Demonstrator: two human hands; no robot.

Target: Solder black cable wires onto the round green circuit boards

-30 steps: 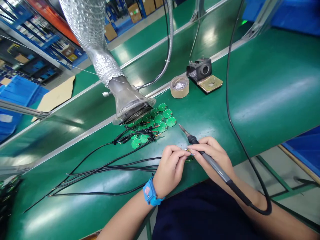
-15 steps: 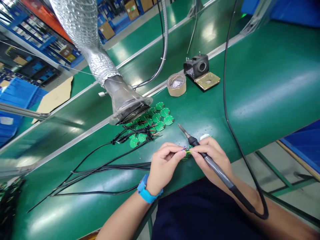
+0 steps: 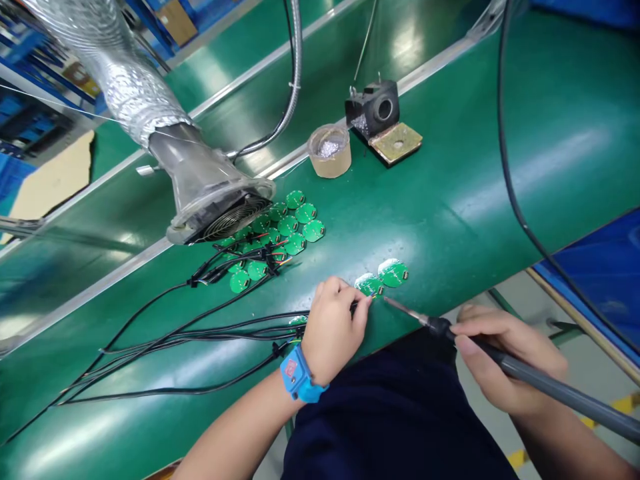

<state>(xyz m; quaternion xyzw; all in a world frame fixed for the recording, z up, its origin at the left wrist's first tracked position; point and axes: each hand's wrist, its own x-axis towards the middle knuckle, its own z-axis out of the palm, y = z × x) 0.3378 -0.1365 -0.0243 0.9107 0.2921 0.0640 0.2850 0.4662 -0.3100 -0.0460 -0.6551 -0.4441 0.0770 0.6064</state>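
My left hand (image 3: 336,319), with a blue wrist strap (image 3: 299,375) behind it, pinches a black cable whose thin coloured wires reach the edge of a round green circuit board (image 3: 369,285). A second round board (image 3: 393,273) lies just beyond that one. In my right hand (image 3: 507,353) is a soldering iron (image 3: 530,375), held like a pen. Its tip points left and is close to the wires at the board's edge; whether it touches them I cannot tell. Black cables (image 3: 225,331) run leftward from under my left hand.
Several round green boards (image 3: 295,243) lie in rows under a fume extractor hood (image 3: 220,193). Behind stand a small tub (image 3: 330,152) with shiny bits in it and an iron stand (image 3: 376,110) with a sponge tray (image 3: 397,143). The iron's cord (image 3: 515,193) loops at right.
My right hand has left the wires and drawn back to the right, shifting its grip so the iron points at the board. Two boards are now uncovered. The view has shifted.
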